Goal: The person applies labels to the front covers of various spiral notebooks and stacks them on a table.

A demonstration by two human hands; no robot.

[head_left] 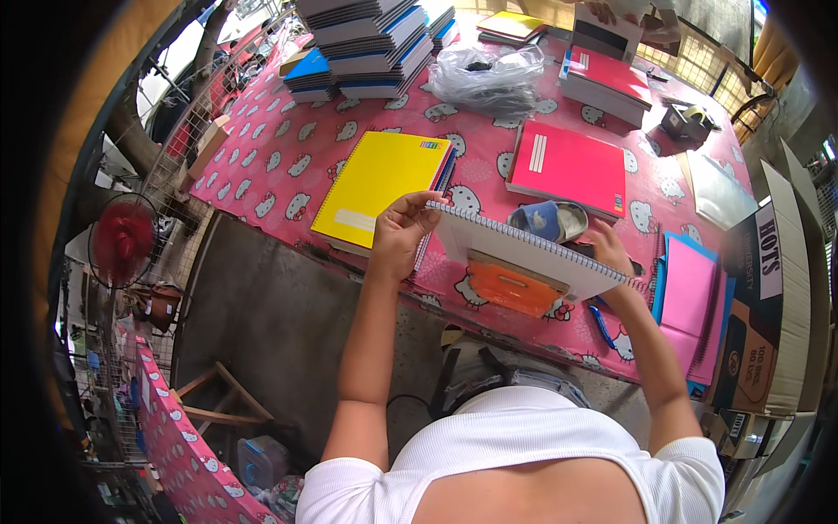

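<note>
A spiral notebook with white pages is held upright, its wire coil along the top edge, above the near side of the table. My left hand pinches its left end at the coil. My right hand is closed at the right end, its fingers partly hidden behind the pages; loose coil sticks out there. Beneath the notebook lies an orange block. Just behind it sits a roll of tape with a blue core. Blue-handled pliers lie near my right forearm.
On the pink patterned table lie yellow notebooks and red notebooks. Tall notebook stacks and a clear plastic bag stand behind. Pink sheets and a cardboard box are at right. Another person's hand shows far back.
</note>
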